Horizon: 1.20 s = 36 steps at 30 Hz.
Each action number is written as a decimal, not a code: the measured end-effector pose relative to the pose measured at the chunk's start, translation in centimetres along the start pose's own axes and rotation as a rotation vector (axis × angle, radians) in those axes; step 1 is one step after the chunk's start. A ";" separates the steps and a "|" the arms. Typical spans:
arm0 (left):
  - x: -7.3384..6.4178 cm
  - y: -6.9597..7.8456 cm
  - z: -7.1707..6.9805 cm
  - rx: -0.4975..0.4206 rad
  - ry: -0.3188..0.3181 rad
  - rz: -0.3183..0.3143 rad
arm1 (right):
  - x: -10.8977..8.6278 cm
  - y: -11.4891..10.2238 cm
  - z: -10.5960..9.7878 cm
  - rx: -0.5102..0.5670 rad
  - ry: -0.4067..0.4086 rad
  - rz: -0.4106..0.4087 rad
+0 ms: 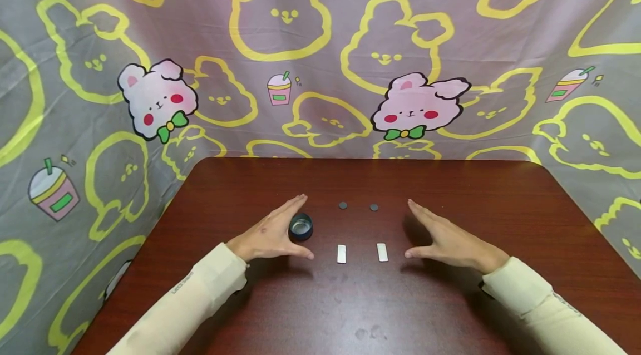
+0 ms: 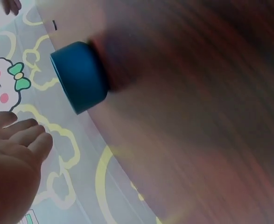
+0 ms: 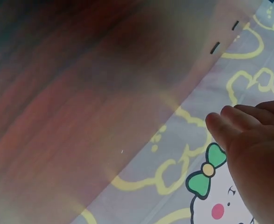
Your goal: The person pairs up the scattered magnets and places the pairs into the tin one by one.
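Observation:
My left hand [image 1: 272, 231] hovers with fingers straight and thumb spread, holding nothing. Just inside its spread stands a round dark blue-green container [image 1: 301, 227], open at the top; the left wrist view shows its smooth side wall [image 2: 80, 77] apart from the fingers. On the other side, my right hand [image 1: 443, 239] is held out the same way, palm facing inward and nothing in it. Between the hands lie two small dark discs, a left one [image 1: 343, 206] and a right one [image 1: 374, 207]. Nearer me are two white strips, one left [image 1: 341, 254], one right [image 1: 383, 252].
All of these are on a dark reddish-brown wooden table [image 1: 370, 305] with rounded far corners. A grey cloth [image 1: 330, 77] printed with yellow rabbit outlines hangs behind the table and along both sides.

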State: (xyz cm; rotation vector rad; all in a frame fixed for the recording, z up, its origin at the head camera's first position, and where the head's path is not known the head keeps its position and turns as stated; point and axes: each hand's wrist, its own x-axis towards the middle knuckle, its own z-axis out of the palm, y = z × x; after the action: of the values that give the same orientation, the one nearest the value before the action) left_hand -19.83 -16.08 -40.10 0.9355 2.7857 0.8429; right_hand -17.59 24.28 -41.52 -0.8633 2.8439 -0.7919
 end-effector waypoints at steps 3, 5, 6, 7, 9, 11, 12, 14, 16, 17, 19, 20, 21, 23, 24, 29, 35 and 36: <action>0.1 0.1 0.2 -0.026 0.003 0.027 | 0.1 -0.1 0.3 0.021 0.011 -0.015; 0.1 0.2 0.4 -0.046 0.006 0.045 | 0.1 -0.2 0.5 0.038 0.018 -0.022; 0.2 0.2 0.4 -0.050 0.008 0.055 | 0.1 -0.3 0.6 0.046 0.020 -0.029; 0.2 0.3 0.5 -0.054 0.011 0.066 | 0.1 -0.3 0.8 0.052 0.022 -0.038; 0.4 0.3 0.7 -0.058 0.016 0.086 | 0.1 -0.4 1.0 0.069 0.023 -0.048; 0.5 0.4 0.9 -0.059 0.022 0.100 | 0.2 -0.6 1.2 0.084 0.021 -0.064; 0.6 0.5 1.0 -0.061 0.025 0.102 | 0.2 -0.7 1.3 0.092 0.018 -0.064; 0.7 0.7 1.3 -0.068 0.030 0.103 | 0.3 -0.8 1.5 0.113 0.012 -0.065; 0.8 1.0 1.6 -0.083 0.025 0.101 | 0.4 -0.9 1.7 0.148 -0.002 -0.069; 0.8 1.1 1.8 -0.091 0.020 0.100 | 0.4 -0.9 1.8 0.169 -0.009 -0.068; 0.9 1.4 2.2 -0.098 0.011 0.110 | 0.5 -0.9 1.9 0.219 -0.021 -0.066; 0.9 1.6 2.4 -0.104 0.006 0.116 | 0.5 -0.9 1.9 0.249 -0.027 -0.065; 0.9 1.7 2.6 -0.110 0.002 0.124 | 0.6 -0.9 1.9 0.280 -0.034 -0.062; 1.1 2.0 3.0 -0.125 0.000 0.138 | 0.6 -1.0 1.9 0.326 -0.044 -0.052; 1.2 2.0 3.2 -0.135 -0.001 0.145 | 0.7 -1.0 1.9 0.343 -0.049 -0.047; 1.5 2.3 4.0 -0.230 -0.017 0.172 | 0.8 -0.9 1.8 0.401 -0.069 -0.027; 1.8 2.6 4.6 -0.261 -0.025 0.140 | 1.1 -0.5 2.5 0.465 -0.080 -0.014; 1.9 2.7 4.6 -0.261 -0.025 0.135 | 1.1 -0.4 2.7 0.470 -0.081 -0.013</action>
State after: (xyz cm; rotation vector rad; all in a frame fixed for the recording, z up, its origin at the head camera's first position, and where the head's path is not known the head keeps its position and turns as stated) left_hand -18.78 -11.05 -42.41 1.0855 2.5317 1.1700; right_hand -17.74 22.14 -43.56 -0.8162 2.4219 -1.3179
